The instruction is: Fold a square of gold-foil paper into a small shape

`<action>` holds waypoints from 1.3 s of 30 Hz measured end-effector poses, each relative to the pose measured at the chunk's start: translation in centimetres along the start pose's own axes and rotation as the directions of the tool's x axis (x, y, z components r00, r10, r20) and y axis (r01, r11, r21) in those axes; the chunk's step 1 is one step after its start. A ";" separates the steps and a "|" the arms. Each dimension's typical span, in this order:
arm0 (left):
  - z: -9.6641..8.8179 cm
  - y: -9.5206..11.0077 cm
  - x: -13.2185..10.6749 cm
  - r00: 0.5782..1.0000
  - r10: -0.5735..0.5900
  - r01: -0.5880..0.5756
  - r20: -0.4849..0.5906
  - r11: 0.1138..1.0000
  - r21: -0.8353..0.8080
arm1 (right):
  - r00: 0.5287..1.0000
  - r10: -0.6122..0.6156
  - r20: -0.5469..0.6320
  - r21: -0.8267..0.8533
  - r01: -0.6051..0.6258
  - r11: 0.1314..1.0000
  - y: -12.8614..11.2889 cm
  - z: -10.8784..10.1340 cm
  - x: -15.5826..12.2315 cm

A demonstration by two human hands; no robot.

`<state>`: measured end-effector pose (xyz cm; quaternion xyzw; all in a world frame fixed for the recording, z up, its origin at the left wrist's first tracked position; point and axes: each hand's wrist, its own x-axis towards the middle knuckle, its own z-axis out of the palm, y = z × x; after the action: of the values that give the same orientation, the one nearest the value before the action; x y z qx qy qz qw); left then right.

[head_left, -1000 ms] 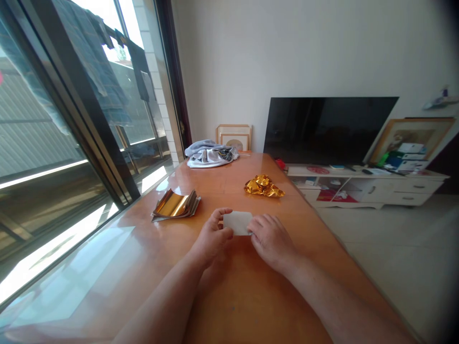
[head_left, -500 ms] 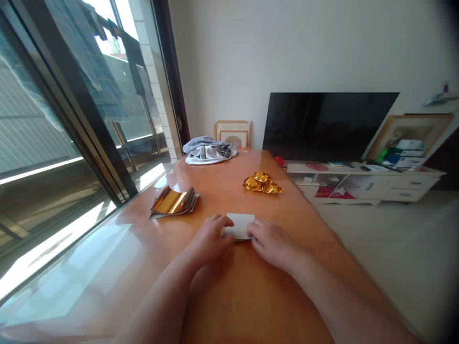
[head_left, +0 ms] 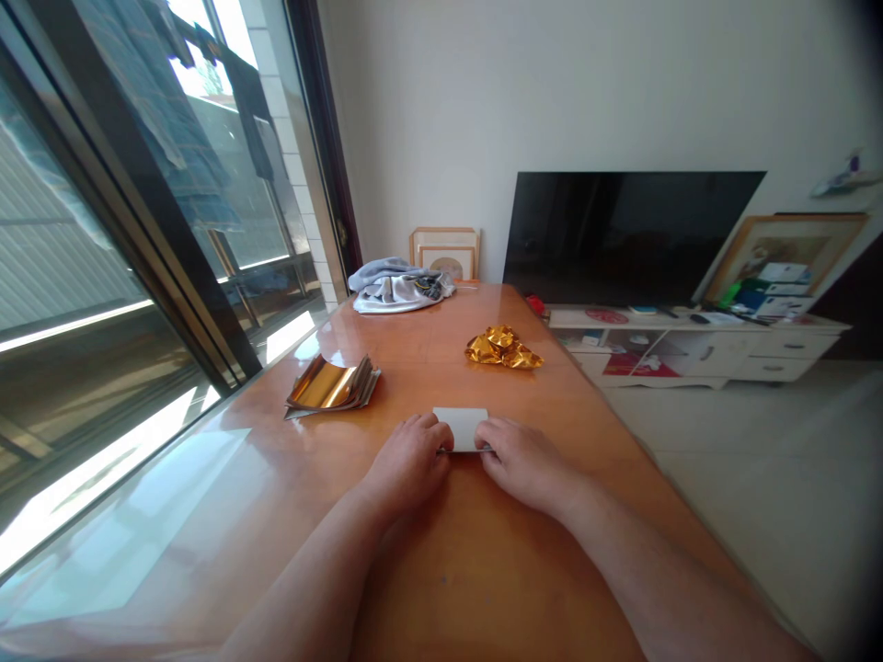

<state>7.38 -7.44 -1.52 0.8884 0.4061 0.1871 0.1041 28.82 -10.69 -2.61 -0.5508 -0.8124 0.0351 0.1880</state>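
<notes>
A small pale sheet of paper (head_left: 463, 428) lies on the wooden table in front of me, its near edge slightly raised. My left hand (head_left: 418, 457) pinches its near left corner, fingers curled. At the near right corner my right hand (head_left: 514, 457) has its thumb and fingers closed on the same sheet. Both thumbs are partly hidden. To the left, apart from my hands, rests a stack of gold foil paper sheets (head_left: 329, 386) with curled edges. Beyond the sheet, slightly right, sits a group of folded, crinkled gold foil pieces (head_left: 502, 348).
A bundle of grey cloth (head_left: 398, 287) lies at the far end of the glossy table (head_left: 441, 575). A large black television (head_left: 631, 239) stands on a low white cabinet (head_left: 731, 354) beyond the table's right edge. Sliding glass doors run along the left.
My left hand has shifted from the sheet's left side to its near left corner and curled round it. The right hand stays at its corner. The view has tilted slightly.
</notes>
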 end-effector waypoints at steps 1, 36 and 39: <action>0.0 -0.1 0.0 1.000 0.005 -0.005 0.002 1.000 -0.004 | 1.000 -0.006 -0.001 -0.005 0.006 1.000 -0.1 -0.1 0.0; 1.9 -3.1 0.9 0.971 -0.232 0.238 0.053 0.958 -0.159 | 0.969 0.228 0.097 0.284 -0.246 0.927 2.4 1.9 1.2; 2.2 -3.3 1.0 0.970 -0.237 0.242 0.046 0.957 -0.159 | 0.957 0.271 0.104 0.273 -0.289 0.917 2.1 1.7 1.3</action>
<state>6.60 -4.58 -4.36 0.8235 0.4926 0.1939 0.2040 29.69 -8.43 -4.41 -0.6269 -0.7173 0.1963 0.2323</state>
